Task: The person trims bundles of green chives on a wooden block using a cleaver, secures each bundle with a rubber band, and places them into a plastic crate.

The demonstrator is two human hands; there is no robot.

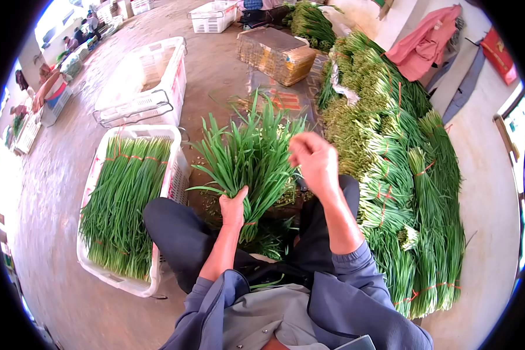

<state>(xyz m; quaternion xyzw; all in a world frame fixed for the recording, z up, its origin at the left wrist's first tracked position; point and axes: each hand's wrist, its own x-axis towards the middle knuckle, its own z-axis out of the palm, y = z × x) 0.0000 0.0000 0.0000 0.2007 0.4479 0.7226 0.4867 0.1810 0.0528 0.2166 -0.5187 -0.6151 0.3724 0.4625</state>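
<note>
My left hand [233, 208] is wrapped round a loose bunch of garlic chives [248, 157], long flat green leaves that fan out ahead of me. An orange tie shows low on this bunch, just beyond my fingers. Beside the leaves on the right, my right hand [316, 162] is raised with its fingers curled together. What it pinches, if anything, I cannot make out. Between my knees, more dark green leaves [277, 236] lie partly hidden under the bunch.
At my left stands a white plastic crate [156, 271] packed with tied bunches of chives [125, 201]. A second white crate [178, 76] with a metal handle is behind it. Stacked tied bunches [385, 192] line my right side. A taped cardboard box [274, 55] sits ahead; people work far left.
</note>
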